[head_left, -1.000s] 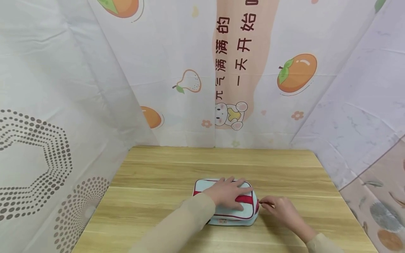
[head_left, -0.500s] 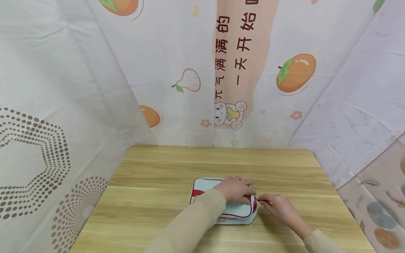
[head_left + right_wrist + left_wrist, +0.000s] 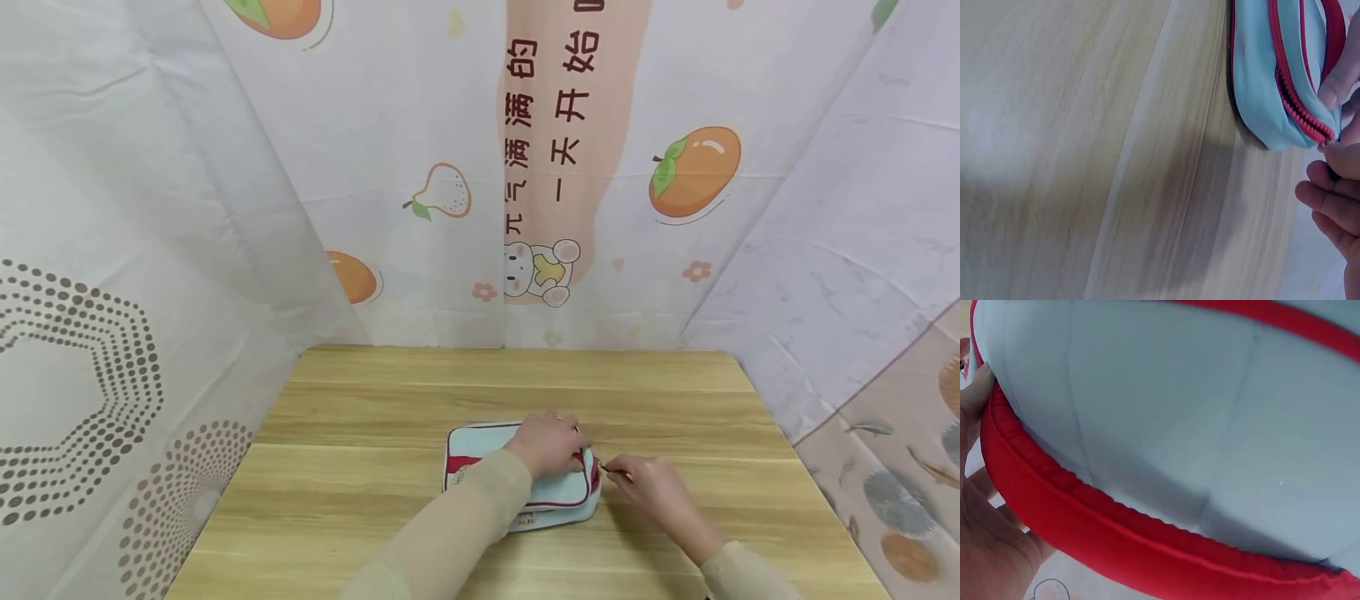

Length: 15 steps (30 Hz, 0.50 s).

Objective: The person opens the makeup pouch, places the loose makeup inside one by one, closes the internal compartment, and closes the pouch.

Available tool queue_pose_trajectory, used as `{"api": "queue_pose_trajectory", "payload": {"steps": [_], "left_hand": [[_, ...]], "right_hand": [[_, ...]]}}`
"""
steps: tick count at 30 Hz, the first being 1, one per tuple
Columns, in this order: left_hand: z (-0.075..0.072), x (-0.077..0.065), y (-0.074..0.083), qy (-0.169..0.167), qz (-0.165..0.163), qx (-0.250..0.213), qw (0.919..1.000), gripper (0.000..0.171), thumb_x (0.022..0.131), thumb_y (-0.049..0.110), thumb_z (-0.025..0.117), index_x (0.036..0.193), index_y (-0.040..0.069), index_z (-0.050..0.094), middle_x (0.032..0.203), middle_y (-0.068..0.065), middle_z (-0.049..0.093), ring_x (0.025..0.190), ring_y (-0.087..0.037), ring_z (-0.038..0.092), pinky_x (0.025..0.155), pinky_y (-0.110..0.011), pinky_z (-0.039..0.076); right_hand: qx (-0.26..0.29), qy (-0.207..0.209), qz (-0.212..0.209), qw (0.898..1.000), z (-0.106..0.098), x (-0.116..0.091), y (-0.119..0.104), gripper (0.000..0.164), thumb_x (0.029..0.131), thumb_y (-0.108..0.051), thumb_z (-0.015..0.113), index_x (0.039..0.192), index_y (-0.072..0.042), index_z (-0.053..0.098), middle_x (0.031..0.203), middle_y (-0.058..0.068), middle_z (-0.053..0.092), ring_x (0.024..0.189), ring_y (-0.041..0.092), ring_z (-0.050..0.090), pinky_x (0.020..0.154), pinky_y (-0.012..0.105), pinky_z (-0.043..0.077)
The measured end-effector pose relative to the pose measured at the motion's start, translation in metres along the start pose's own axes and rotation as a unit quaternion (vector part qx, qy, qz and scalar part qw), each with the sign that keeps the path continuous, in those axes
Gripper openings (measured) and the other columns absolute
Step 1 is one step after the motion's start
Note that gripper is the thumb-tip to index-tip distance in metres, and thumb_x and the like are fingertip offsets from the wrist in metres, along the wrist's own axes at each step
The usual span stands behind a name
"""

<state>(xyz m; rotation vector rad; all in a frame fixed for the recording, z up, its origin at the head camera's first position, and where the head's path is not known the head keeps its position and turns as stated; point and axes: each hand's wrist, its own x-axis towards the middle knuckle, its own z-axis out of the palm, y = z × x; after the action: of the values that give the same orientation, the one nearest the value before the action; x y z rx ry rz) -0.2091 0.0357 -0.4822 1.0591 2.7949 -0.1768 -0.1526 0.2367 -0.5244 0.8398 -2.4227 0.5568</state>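
A light-blue zip pouch (image 3: 480,435) with dark red piping and a red band (image 3: 461,462) lies on the wooden table. My left hand (image 3: 551,444) lies over its right end, fingers and thumb bent to grip the top edge. In the left wrist view, the thumb (image 3: 979,387) sits at the pouch's edge beside the red band. My right hand (image 3: 651,493) is at the pouch's right end, pinching the zipper pull (image 3: 1333,174) between thumb and fingers. The red zipper (image 3: 1294,103) curves around the side, with a dark line along its teeth.
The wooden table (image 3: 375,417) reaches out on both sides of the pouch. A printed fruit curtain (image 3: 420,275) hangs behind its far edge, and patterned sheets (image 3: 150,208) enclose the left and right sides.
My left hand has gone from spread flat on the pouch to gripping its right end. My right hand and the pouch's right end have shifted slightly left in the head view.
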Motion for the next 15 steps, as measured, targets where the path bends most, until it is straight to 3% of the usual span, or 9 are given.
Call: {"api": "queue_pose_trajectory", "payload": {"steps": [7,9,11,15], "left_hand": [[0.004,0.002,0.004,0.017,-0.028,0.022,0.9992,0.037,0.097,0.051,0.066,0.133,0.045,0.063,0.13,0.008,0.062,0.111,-0.02,0.06,0.084,-0.04,0.055],[0.005,0.002,0.005,0.019,-0.036,0.025,0.9989,0.036,0.097,0.05,0.065,0.133,0.045,0.063,0.129,0.008,0.062,0.111,-0.021,0.06,0.084,-0.042,0.055],[0.005,0.003,0.005,0.02,-0.046,0.018,0.9986,0.037,0.098,0.05,0.065,0.134,0.044,0.063,0.131,0.007,0.063,0.114,-0.021,0.061,0.085,-0.044,0.055],[0.005,0.003,0.002,0.011,-0.065,-0.003,0.9978,0.042,0.099,0.051,0.062,0.14,0.044,0.06,0.138,0.005,0.061,0.122,-0.023,0.06,0.093,-0.048,0.054]], "right_hand": [[-0.03,0.007,0.044,0.999,0.005,0.0,-0.019,0.026,0.064,0.006,0.09,0.075,-0.011,0.073,0.071,-0.003,0.072,0.063,0.01,0.068,0.055,0.024,0.055],[-0.023,-0.01,0.082,0.996,0.004,0.002,-0.023,0.023,0.067,0.005,0.088,0.076,-0.01,0.074,0.072,-0.001,0.073,0.065,0.012,0.069,0.056,0.027,0.056],[0.0,-0.039,0.14,0.989,0.002,0.006,-0.025,0.017,0.073,0.004,0.086,0.081,-0.007,0.075,0.076,0.003,0.075,0.069,0.017,0.072,0.058,0.032,0.058],[0.038,-0.101,0.254,0.961,-0.001,0.018,-0.023,0.008,0.083,-0.003,0.079,0.091,-0.005,0.078,0.085,0.006,0.078,0.08,0.026,0.075,0.068,0.042,0.06]]}}
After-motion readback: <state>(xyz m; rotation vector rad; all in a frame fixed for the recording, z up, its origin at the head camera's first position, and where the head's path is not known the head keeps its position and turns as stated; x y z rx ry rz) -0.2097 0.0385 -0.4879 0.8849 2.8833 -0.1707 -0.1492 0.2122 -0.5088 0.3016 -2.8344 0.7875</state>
